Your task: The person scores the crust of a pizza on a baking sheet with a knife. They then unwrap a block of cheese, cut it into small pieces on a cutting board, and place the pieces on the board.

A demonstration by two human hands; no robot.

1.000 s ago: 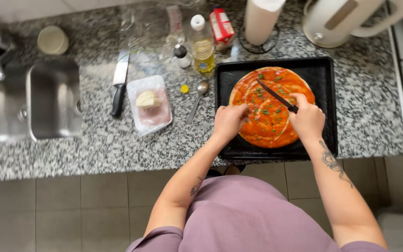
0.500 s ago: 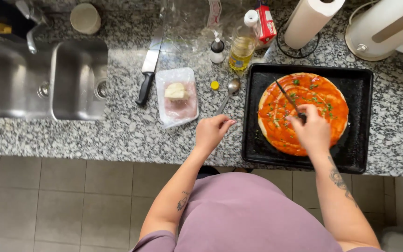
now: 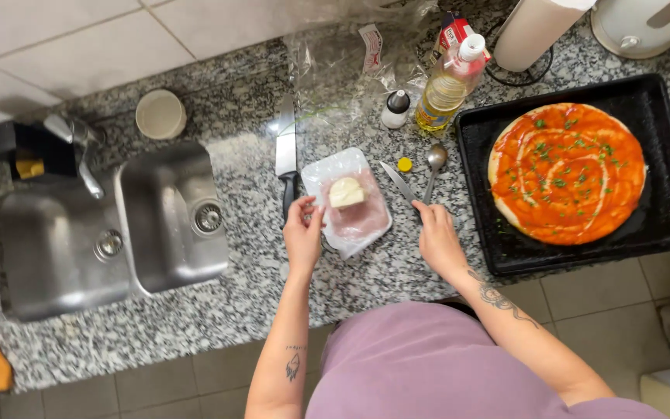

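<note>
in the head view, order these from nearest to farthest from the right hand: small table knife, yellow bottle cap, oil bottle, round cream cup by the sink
1. Small silver table knife: its handle end is at the fingertips of the right hand.
2. Small yellow bottle cap: just beyond, beside the blade.
3. Clear plastic bottle of yellow oil: further back on the counter.
4. Round cream cup: far left, behind the sink.

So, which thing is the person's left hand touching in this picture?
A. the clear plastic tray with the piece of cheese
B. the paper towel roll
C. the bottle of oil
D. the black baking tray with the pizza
A: the left hand rests its fingers on the left edge of the clear plastic tray that holds the piece of cheese, while the right hand is at a small knife beside it.
</note>
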